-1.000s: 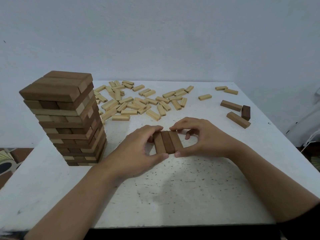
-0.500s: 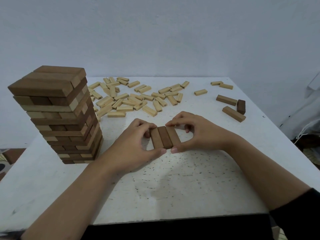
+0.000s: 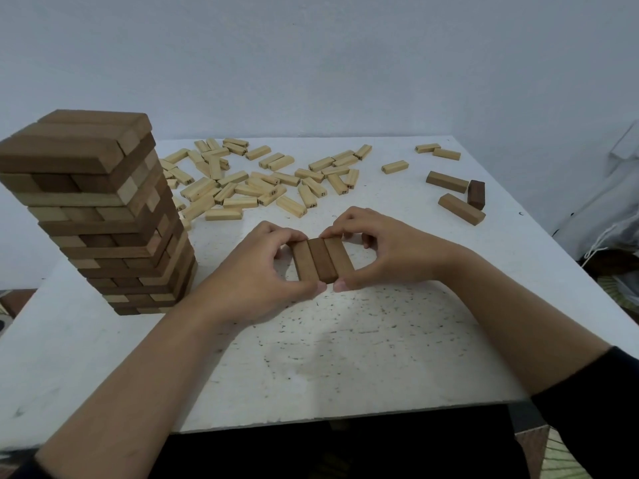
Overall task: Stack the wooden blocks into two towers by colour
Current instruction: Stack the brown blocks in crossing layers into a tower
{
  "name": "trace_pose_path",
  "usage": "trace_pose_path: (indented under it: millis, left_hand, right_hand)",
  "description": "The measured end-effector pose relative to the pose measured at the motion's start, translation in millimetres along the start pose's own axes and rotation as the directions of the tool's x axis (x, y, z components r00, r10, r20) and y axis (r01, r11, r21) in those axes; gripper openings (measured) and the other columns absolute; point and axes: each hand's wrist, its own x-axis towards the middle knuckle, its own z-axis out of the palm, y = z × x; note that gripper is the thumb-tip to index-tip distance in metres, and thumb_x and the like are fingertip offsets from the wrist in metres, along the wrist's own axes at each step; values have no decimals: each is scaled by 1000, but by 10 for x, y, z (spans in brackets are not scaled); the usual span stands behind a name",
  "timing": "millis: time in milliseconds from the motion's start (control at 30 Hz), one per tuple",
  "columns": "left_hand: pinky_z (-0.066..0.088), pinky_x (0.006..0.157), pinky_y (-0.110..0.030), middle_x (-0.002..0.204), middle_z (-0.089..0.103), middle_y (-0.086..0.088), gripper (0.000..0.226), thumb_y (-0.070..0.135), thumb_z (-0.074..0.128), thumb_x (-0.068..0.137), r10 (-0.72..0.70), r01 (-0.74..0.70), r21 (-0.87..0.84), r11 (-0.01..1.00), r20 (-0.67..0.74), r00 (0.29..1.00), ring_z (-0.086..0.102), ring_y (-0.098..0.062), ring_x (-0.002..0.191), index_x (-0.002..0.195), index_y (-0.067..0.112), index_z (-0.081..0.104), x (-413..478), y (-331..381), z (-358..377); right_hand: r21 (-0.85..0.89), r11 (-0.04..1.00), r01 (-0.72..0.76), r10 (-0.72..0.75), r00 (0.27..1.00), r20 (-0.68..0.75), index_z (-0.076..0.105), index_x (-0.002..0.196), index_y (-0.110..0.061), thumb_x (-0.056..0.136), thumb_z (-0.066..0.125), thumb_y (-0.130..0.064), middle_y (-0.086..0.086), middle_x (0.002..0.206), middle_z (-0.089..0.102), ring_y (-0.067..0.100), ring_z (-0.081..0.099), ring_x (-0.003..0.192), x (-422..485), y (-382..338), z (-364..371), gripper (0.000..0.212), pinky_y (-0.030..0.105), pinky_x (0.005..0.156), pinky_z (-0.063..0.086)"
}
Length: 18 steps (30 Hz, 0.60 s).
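Between the two hands at mid-bench: three dark brown rectangular wooden blocks [image 3: 323, 259], flat, side by side, long faces touching. Pinched as one row from both sides: left hand [image 3: 256, 274] with thumb at the near end and curled fingers [image 3: 287, 233] on the far end, right hand [image 3: 387, 254] likewise, thumb tip near, bent fingers [image 3: 339, 229] on the far edge. Probably light, stiff, hard wood with smooth faces; likely to slide apart unless squeezed together, so best gripped across the short ends as a single slab. Underneath, white speckled bench [image 3: 345, 357], flat and matte. To the left, tall tower of mixed brown and pale blocks [image 3: 100, 216]; behind, scatter of pale wooden blocks [image 3: 259, 184]; far right, three loose brown blocks [image 3: 461, 209]. Beyond, plain pale wall [image 3: 311, 63].
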Motion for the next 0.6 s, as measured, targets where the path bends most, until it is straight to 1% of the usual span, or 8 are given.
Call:
trace_pose_path:
  millis: [133,200,300,400,500,600]
  left_hand:
    - [36,79,-9,123,47,12,66,47,86,73,-2,3,-5,1000,25,1000,46,2,109,131,35,56,0,13,-13]
    - [37,82,-11,123,48,11,65,47,86,72,-4,4,-6,1000,36,999,46,0,110,129,35,56,0,10,-15]
    - [36,81,-12,121,48,14,67,50,87,70,-8,8,-5,1000,40,999,45,3,110,128,35,57,6,-2,-15]
    - [38,83,-13,122,48,17,76,53,88,67,-24,24,-2,1000,21,999,47,3,112,133,34,56,8,-8,-14]
    - [37,85,-14,125,47,16,84,57,87,64,-30,30,10,1000,13,999,47,0,115,137,33,54,5,-16,-19]
    - [35,82,-9,123,47,19,83,58,87,63,-25,25,15,1000,15,1000,46,7,111,136,35,55,4,-11,-25]
  right_hand:
    - [3,1000,14,-14,1000,-13,59,123,-41,74,87,-47,-25,119,48,-1,44,117,-11,-21,4,57,21,93,40]
    - [-9,1000,23,-23,1000,-13,60,122,-40,73,87,-46,-24,118,48,-1,44,116,-16,-25,13,56,21,94,41]
    - [-15,1000,26,-26,999,-24,60,122,-41,72,88,-47,-26,117,49,-4,44,115,-16,-27,14,57,19,92,40]
    - [-13,1000,19,-19,999,-30,59,125,-42,71,88,-48,-26,119,50,-4,45,115,-10,-15,7,62,17,89,38]
    - [-31,999,15,-16,1000,-25,57,131,-42,69,88,-52,-26,121,49,-4,45,117,0,-1,3,70,17,90,38]
    - [-31,999,13,-13,1000,-9,55,135,-40,69,87,-52,-26,123,49,-7,44,117,-7,9,-11,74,13,90,37]
